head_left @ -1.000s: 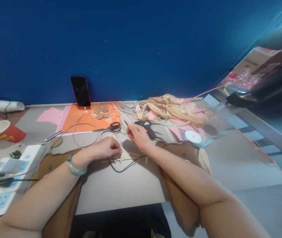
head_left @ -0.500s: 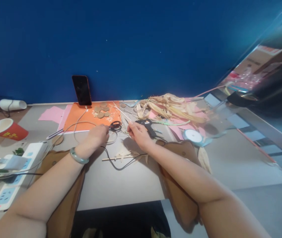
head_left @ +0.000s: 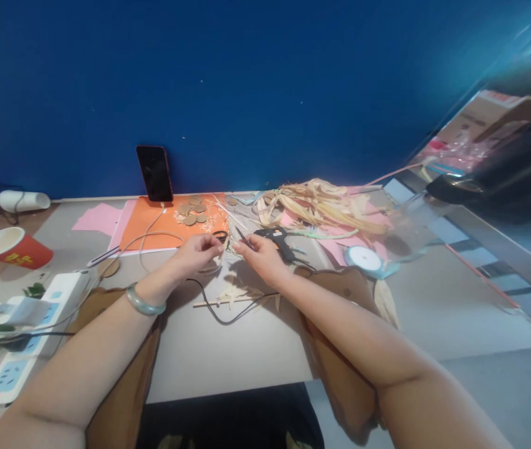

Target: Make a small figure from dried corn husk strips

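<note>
My left hand (head_left: 200,254) wears a pale green bangle (head_left: 143,302), and its thumb and fingertips pinch a thin pale strip (head_left: 225,247). Close to its right, my right hand (head_left: 264,257) is closed on a thin dark pointed tool (head_left: 243,236) whose tip points up and left; its exact kind is unclear. Scissors (head_left: 220,236) lie behind the left fingertips, mostly hidden except for a black handle loop. Just beyond the right hand lies a black glue gun (head_left: 278,237). Below both hands, a thin stick (head_left: 207,304) lies by pale husk scraps (head_left: 235,290) and a dark cable.
Dried husk strips (head_left: 321,202) are heaped at the back right. Brown discs (head_left: 191,219) lie on orange paper (head_left: 144,227), behind which a phone (head_left: 154,173) leans on the blue wall. A power strip (head_left: 55,305) and red cup (head_left: 17,247) stand left, a ribbon spool (head_left: 363,257) right.
My left hand has moved right, closer to my right hand, and now pinches a pale strip. The dark pointed tool now shows in my right hand. The scissors are more covered.
</note>
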